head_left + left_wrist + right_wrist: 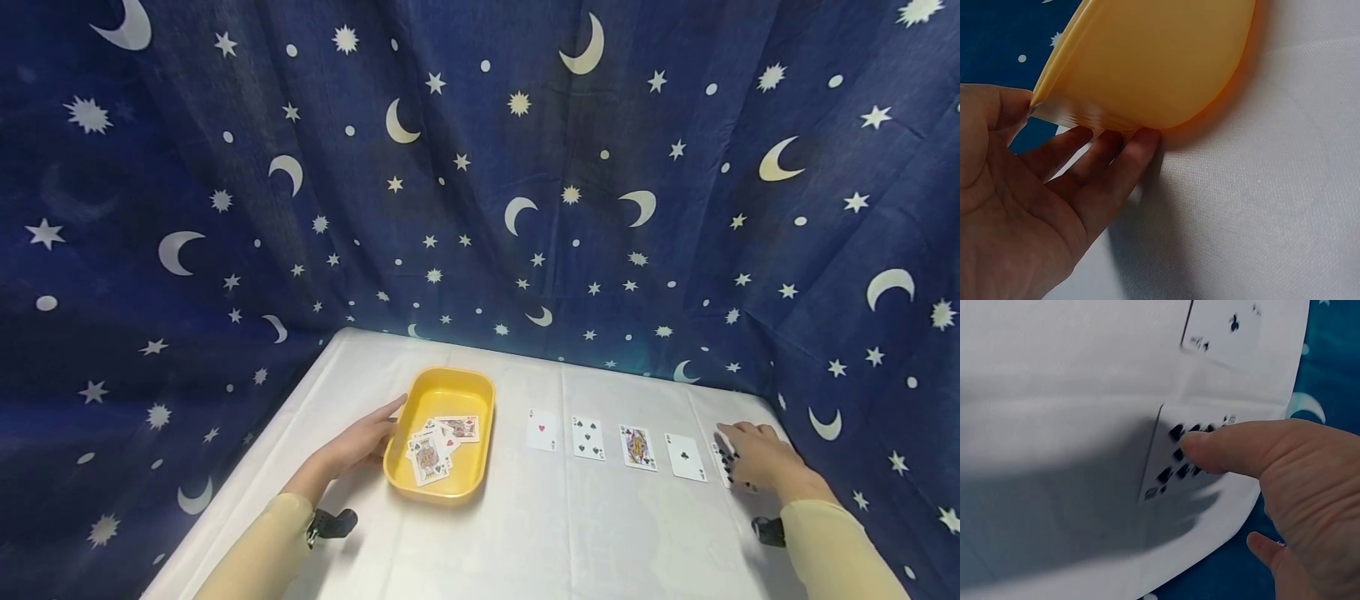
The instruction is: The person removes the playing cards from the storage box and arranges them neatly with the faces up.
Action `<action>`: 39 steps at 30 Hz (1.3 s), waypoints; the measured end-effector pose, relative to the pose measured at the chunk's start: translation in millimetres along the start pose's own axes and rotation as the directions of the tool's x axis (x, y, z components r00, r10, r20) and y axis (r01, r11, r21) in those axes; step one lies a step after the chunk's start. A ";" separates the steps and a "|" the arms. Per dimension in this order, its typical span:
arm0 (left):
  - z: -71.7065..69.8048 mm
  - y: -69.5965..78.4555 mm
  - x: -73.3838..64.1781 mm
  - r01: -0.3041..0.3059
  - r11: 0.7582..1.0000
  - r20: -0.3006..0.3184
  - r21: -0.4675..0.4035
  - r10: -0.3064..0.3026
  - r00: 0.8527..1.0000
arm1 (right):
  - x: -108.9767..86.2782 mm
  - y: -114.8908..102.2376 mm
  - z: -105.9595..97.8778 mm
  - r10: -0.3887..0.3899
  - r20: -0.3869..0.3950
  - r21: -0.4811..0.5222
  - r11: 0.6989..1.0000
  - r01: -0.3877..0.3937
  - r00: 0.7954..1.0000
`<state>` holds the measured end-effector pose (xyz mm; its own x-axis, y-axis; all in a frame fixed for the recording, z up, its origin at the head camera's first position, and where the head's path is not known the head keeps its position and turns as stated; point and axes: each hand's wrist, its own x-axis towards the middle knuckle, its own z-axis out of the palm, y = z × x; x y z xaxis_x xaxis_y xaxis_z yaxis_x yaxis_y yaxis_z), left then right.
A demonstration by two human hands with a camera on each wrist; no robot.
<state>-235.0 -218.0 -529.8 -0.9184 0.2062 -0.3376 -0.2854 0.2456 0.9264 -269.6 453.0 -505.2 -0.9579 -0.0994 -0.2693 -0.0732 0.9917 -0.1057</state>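
A yellow tray (467,379) stands left of centre, with several loose playing cards (431,456) face up inside. My left hand (366,435) is at its left wall. In the left wrist view fairly straight fingers (1124,164) touch the tray's outer side, close under its rim. At the far right my right hand (765,457) holds a spade playing card (1175,453) at the end of a row. The thumb (1210,450) lies on the card's face; most of the other fingers are hidden behind the hand in the right wrist view.
Left of the held card, the row has an ace of hearts (541,431), a spade card (588,438), a face card (638,448) and an ace of clubs (686,457). A white cloth (510,533) covers the table. A dark blue star-patterned curtain (480,208) hangs behind.
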 end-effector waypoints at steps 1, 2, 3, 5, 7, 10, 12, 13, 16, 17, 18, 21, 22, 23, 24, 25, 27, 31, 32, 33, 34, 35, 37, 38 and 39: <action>0.0 -0.3 0.1 -0.006 1.000 0.003 0.001 0.006 1.000 | 0.6 -2.7 -1.0 -0.010 -0.016 -0.002 1.000 0.010 1.000; -0.1 -0.2 0.1 -0.006 1.000 0.007 -0.001 0.006 1.000 | 1.9 -5.6 -1.5 -0.024 -0.036 -0.005 1.000 0.024 0.999; -0.3 -0.2 0.0 -0.011 1.000 0.010 0.000 0.011 1.000 | 3.2 -9.3 -1.6 -0.039 -0.060 -0.009 0.999 0.038 0.997; -0.3 -0.6 0.2 -0.014 1.000 0.012 -0.001 0.014 1.000 | 5.9 -18.7 -2.2 -0.082 -0.114 -0.022 0.997 0.080 0.990; -0.4 -1.2 0.7 -0.014 1.000 0.012 -0.002 0.014 1.000 | 9.3 -31.3 -2.6 -0.133 -0.166 -0.032 0.991 0.130 0.977; -0.2 -1.1 1.5 -0.009 1.000 0.006 -0.008 0.009 1.000 | 15.1 -55.5 -4.5 -0.226 -0.230 -0.055 0.974 0.219 0.947; 0.0 -1.3 2.5 -0.004 1.000 -0.007 -0.001 0.004 1.000 | 17.6 -75.9 -6.5 -0.277 -0.256 -0.066 0.961 0.269 0.926; 0.1 -1.4 2.9 -0.003 1.000 -0.013 0.002 0.003 1.000 | 18.8 -86.6 -7.6 -0.295 -0.265 -0.070 0.955 0.287 0.918; 0.5 -1.0 2.8 -0.002 1.000 -0.017 0.006 0.002 1.000 | 21.7 -118.8 -10.2 -0.338 -0.285 -0.072 0.941 0.332 0.897; 0.6 -1.0 2.9 -0.002 1.000 -0.017 0.005 0.002 1.000 | 23.0 -128.4 -9.9 -0.352 -0.290 -0.076 0.936 0.345 0.890; 0.6 -0.9 2.5 -0.007 1.000 -0.011 0.001 0.007 1.000 | 24.8 -137.7 -9.4 -0.365 -0.294 -0.082 0.931 0.357 0.883; 0.4 -1.0 1.9 -0.016 1.000 0.006 -0.010 0.016 1.000 | 29.0 -164.2 -7.3 -0.398 -0.295 -0.081 0.916 0.393 0.869; 0.3 -1.2 1.8 -0.018 1.000 0.007 -0.010 0.018 1.000 | 30.3 -173.2 -6.6 -0.409 -0.294 -0.077 0.911 0.405 0.864; 0.2 -1.2 1.6 -0.018 1.000 0.008 -0.009 0.018 1.000 | 31.0 -182.5 -6.0 -0.416 -0.291 -0.068 0.907 0.415 0.862; 0.2 -1.7 1.5 -0.021 1.000 0.009 -0.004 0.021 1.000 | 31.3 -191.7 -5.4 -0.423 -0.288 -0.057 0.903 0.425 0.859; 0.0 -1.4 1.7 -0.020 1.000 0.010 -0.003 0.020 1.000 | 31.7 -200.4 -5.1 -0.430 -0.284 -0.044 0.899 0.436 0.857; -0.1 -1.2 2.0 -0.024 1.000 0.008 0.005 0.024 1.000 | 32.4 -216.8 -3.7 -0.443 -0.278 -0.022 0.890 0.455 0.852; 0.0 -0.8 2.3 -0.017 1.000 -0.004 -0.002 0.017 1.000 | 32.5 -245.6 0.1 -0.488 -0.273 0.002 0.862 0.507 0.829; 0.1 -0.8 2.2 -0.017 1.000 -0.007 -0.001 0.017 1.000 | 32.0 -252.3 0.6 -0.497 -0.271 0.010 0.855 0.519 0.824; 0.1 -0.5 2.2 -0.011 1.000 -0.010 -0.005 0.011 1.000 | 31.6 -258.8 0.9 -0.507 -0.271 0.019 0.847 0.532 0.818; 0.2 -1.1 1.9 -0.013 1.000 -0.013 -0.001 0.013 1.000 | 31.0 -265.5 1.2 -0.515 -0.271 0.024 0.841 0.541 0.813; 0.2 -1.4 1.7 -0.011 1.000 -0.012 -0.001 0.011 1.000 | 30.7 -271.9 1.1 -0.524 -0.272 0.030 0.834 0.552 0.807; 0.1 -1.3 1.1 -0.014 1.000 -0.013 0.006 0.015 1.000 | 29.8 -284.8 0.4 -0.532 -0.266 0.042 0.827 0.561 0.804; 0.0 -1.4 1.0 -0.016 1.000 -0.008 0.001 0.016 1.000 | 29.9 -291.0 0.1 -0.540 -0.264 0.047 0.820 0.570 0.799; -0.3 -1.6 1.0 -0.019 1.000 -0.001 -0.005 0.019 1.000 | 29.8 -297.4 -0.3 -0.548 -0.264 0.055 0.813 0.580 0.794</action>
<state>-235.5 -218.5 -531.5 -0.9239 0.2099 -0.3198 -0.2694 0.2366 0.9335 -276.4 155.2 -481.6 -0.7934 -0.6010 0.0968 -0.5996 0.7441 -0.2946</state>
